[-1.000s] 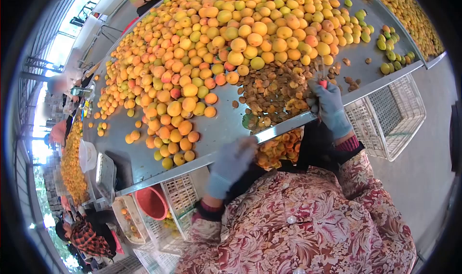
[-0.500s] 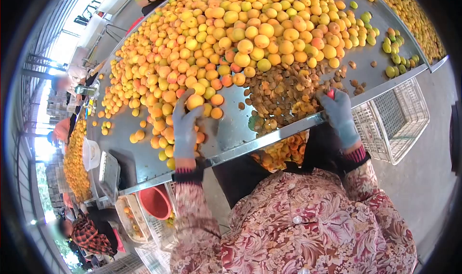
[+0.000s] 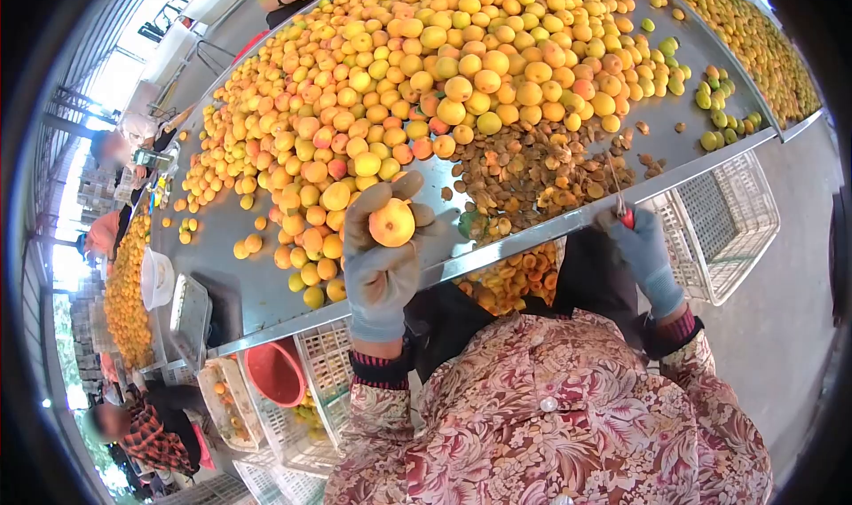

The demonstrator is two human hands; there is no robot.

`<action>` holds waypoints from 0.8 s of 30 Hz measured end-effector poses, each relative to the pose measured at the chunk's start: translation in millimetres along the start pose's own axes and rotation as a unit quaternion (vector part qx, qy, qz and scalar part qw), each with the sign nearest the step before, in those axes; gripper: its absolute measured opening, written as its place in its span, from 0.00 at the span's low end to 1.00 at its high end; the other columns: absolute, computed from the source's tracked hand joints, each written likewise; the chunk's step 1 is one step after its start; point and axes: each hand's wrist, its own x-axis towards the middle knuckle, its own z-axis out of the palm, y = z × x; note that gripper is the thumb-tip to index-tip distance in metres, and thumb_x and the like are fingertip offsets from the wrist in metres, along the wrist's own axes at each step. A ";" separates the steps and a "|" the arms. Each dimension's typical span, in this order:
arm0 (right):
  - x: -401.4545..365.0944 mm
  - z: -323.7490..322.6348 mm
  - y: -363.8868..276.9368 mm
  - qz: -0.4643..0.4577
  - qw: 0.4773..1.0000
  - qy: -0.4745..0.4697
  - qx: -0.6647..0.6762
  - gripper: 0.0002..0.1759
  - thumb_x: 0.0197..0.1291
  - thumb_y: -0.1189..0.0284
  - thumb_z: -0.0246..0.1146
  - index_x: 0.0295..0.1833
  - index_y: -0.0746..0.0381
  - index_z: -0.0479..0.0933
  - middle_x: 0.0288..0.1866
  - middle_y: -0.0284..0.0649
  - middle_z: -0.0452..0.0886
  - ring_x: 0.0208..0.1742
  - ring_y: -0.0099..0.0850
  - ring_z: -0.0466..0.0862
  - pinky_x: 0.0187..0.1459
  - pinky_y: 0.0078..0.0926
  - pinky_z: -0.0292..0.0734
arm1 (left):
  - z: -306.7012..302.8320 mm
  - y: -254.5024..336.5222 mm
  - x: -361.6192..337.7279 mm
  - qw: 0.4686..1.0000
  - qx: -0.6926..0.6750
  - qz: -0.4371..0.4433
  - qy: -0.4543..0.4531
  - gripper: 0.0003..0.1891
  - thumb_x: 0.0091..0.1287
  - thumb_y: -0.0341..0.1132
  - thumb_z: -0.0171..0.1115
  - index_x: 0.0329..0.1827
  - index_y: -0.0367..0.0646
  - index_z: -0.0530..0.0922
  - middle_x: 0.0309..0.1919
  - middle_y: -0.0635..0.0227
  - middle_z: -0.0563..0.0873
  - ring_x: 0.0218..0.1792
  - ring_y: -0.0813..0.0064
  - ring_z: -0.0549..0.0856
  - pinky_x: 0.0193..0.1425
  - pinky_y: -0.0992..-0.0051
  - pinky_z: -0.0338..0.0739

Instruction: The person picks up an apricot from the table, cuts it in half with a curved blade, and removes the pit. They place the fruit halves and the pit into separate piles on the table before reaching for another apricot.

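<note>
My left hand (image 3: 383, 270), in a grey glove, is turned palm up and holds an orange apricot (image 3: 391, 223) in its curled fingers, above the table's front edge. My gloved right hand (image 3: 641, 243) is closed around a small knife (image 3: 627, 218) with a red handle; its thin blade points up and away. Close beyond the knife lies a heap of brown pits and scraps (image 3: 541, 172) on the metal table (image 3: 426, 185). A large pile of apricots (image 3: 355, 106) spreads behind my left hand.
Below the table edge, a container of halved apricots (image 3: 519, 279) sits between my legs. White crates (image 3: 723, 230) stand at the right. A red bucket (image 3: 273, 374) and more crates are at lower left. Greenish fruit (image 3: 729, 110) lies at the far right. Other people work along the left and back.
My left hand has lifted an apricot from the pile and brought it nearer, turning palm up. My right hand has moved slightly down and right, with the blade now showing.
</note>
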 end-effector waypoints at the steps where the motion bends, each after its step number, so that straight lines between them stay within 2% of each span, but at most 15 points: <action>1: -3.9 -0.2 -22.5 0.059 0.982 -0.053 0.173 0.13 0.59 0.65 0.60 0.43 0.64 0.77 0.26 0.32 0.79 0.18 0.15 0.73 0.17 0.12 0.65 | 1.6 -1.8 -0.1 1.000 -0.002 -0.002 -0.002 0.31 0.48 0.13 0.50 0.60 0.39 0.68 0.59 0.45 0.71 0.49 0.62 0.81 0.55 0.60 0.77; 2: -6.0 4.5 -38.6 0.050 0.970 -0.075 0.225 0.14 0.61 0.65 0.59 0.44 0.65 0.77 0.21 0.32 0.76 0.13 0.14 0.68 0.14 0.10 0.60 | 3.5 -3.7 0.1 1.000 -0.005 -0.008 -0.006 0.32 0.47 0.13 0.49 0.60 0.38 0.68 0.58 0.45 0.71 0.49 0.62 0.81 0.55 0.61 0.77; 4: -17.1 4.7 -81.8 0.053 0.961 -0.190 0.192 0.13 0.62 0.64 0.60 0.45 0.62 0.74 0.24 0.29 0.74 0.19 0.15 0.72 0.16 0.12 0.63 | 9.9 -6.2 0.6 1.000 -0.009 -0.013 -0.010 0.32 0.46 0.13 0.49 0.60 0.38 0.68 0.58 0.45 0.72 0.49 0.62 0.81 0.55 0.61 0.77; 5: -19.8 12.4 -83.2 0.054 0.962 -0.189 0.191 0.13 0.62 0.64 0.60 0.45 0.62 0.74 0.24 0.29 0.74 0.19 0.15 0.72 0.16 0.12 0.63 | 16.2 -7.2 0.7 1.000 -0.001 -0.018 0.002 0.32 0.46 0.13 0.48 0.60 0.37 0.68 0.58 0.46 0.72 0.49 0.62 0.81 0.54 0.62 0.77; 7: -25.3 28.9 -80.9 -0.085 0.860 -0.367 0.345 0.11 0.62 0.65 0.59 0.43 0.62 0.73 0.23 0.28 0.73 0.18 0.15 0.71 0.18 0.12 0.65 | 18.8 -9.3 0.7 1.000 0.006 -0.024 0.015 0.33 0.45 0.13 0.48 0.60 0.36 0.68 0.58 0.46 0.72 0.48 0.62 0.81 0.54 0.62 0.77; 11: -31.0 27.9 -108.2 -0.080 0.872 -0.360 0.323 0.11 0.64 0.65 0.55 0.41 0.63 0.73 0.21 0.28 0.71 0.17 0.16 0.70 0.19 0.13 0.65 | 17.1 -15.0 -0.1 0.999 0.027 -0.029 -0.006 0.33 0.45 0.14 0.47 0.61 0.35 0.67 0.57 0.47 0.72 0.49 0.63 0.80 0.54 0.64 0.78; 13: -20.4 24.7 -127.4 -0.124 0.888 -0.214 0.389 0.14 0.66 0.64 0.50 0.40 0.65 0.73 0.17 0.28 0.67 0.15 0.15 0.67 0.18 0.14 0.61 | 23.5 -21.0 -0.8 0.998 0.017 -0.050 -0.018 0.33 0.45 0.15 0.48 0.62 0.35 0.66 0.57 0.47 0.72 0.49 0.63 0.80 0.54 0.65 0.78; 14: -13.1 28.1 -133.9 -0.124 0.890 -0.209 0.385 0.14 0.66 0.64 0.50 0.40 0.65 0.73 0.17 0.28 0.67 0.15 0.15 0.67 0.18 0.14 0.61 | 32.0 -24.2 -2.8 0.997 0.016 -0.075 -0.008 0.33 0.46 0.16 0.49 0.62 0.35 0.65 0.57 0.48 0.72 0.49 0.64 0.80 0.54 0.65 0.78; 15: -5.4 33.6 -139.8 -0.164 0.858 -0.161 0.459 0.17 0.67 0.63 0.47 0.41 0.67 0.73 0.16 0.28 0.64 0.12 0.17 0.63 0.17 0.16 0.61 | 37.7 -27.0 -5.1 0.995 0.015 -0.101 0.002 0.33 0.46 0.17 0.49 0.63 0.35 0.64 0.57 0.49 0.72 0.50 0.65 0.80 0.54 0.66 0.78; 16: -0.9 38.7 -143.6 -0.202 0.816 -0.112 0.530 0.20 0.68 0.61 0.44 0.42 0.68 0.73 0.14 0.27 0.61 0.10 0.18 0.59 0.16 0.18 0.60 | 38.3 -28.9 -7.3 0.992 0.093 -0.079 -0.043 0.32 0.48 0.19 0.50 0.63 0.35 0.63 0.59 0.52 0.70 0.52 0.65 0.78 0.54 0.66 0.78; 17: 0.6 42.6 -146.1 -0.201 0.817 -0.108 0.530 0.20 0.68 0.61 0.44 0.42 0.68 0.73 0.14 0.27 0.61 0.10 0.18 0.59 0.16 0.18 0.60 | 42.0 -30.8 -8.5 0.991 0.092 -0.083 -0.046 0.32 0.48 0.19 0.50 0.63 0.35 0.63 0.59 0.52 0.70 0.52 0.65 0.78 0.54 0.66 0.78; 19: 2.1 48.1 -147.5 -0.196 0.821 -0.086 0.529 0.19 0.69 0.64 0.42 0.43 0.68 0.73 0.14 0.27 0.58 0.10 0.18 0.56 0.16 0.20 0.59 | 52.4 -36.8 -12.1 0.989 -0.014 -0.144 0.032 0.31 0.50 0.20 0.50 0.63 0.35 0.62 0.60 0.55 0.68 0.55 0.65 0.76 0.54 0.66 0.78; 20: 2.3 48.8 -145.6 -0.196 0.846 -0.071 0.491 0.20 0.70 0.65 0.40 0.45 0.69 0.72 0.14 0.28 0.59 0.11 0.18 0.58 0.17 0.19 0.60 | 54.7 -40.6 -15.1 0.993 0.088 -0.069 -0.036 0.30 0.52 0.20 0.49 0.63 0.35 0.62 0.61 0.58 0.67 0.56 0.65 0.75 0.54 0.66 0.77; 21: 3.1 50.6 -141.8 -0.194 0.846 -0.069 0.491 0.20 0.70 0.65 0.40 0.45 0.69 0.72 0.14 0.28 0.59 0.11 0.18 0.58 0.17 0.19 0.60 | 54.3 -41.7 -15.2 0.993 0.088 -0.071 -0.036 0.30 0.52 0.20 0.49 0.63 0.35 0.62 0.61 0.58 0.67 0.56 0.65 0.75 0.54 0.66 0.77; 24: 6.3 56.4 -130.3 -0.268 0.845 -0.035 0.462 0.15 0.68 0.70 0.44 0.47 0.70 0.72 0.16 0.28 0.60 0.13 0.17 0.61 0.18 0.17 0.61 | 53.9 -43.6 -15.1 0.994 -0.007 -0.102 -0.027 0.29 0.53 0.19 0.48 0.63 0.36 0.62 0.61 0.58 0.67 0.55 0.65 0.76 0.53 0.66 0.77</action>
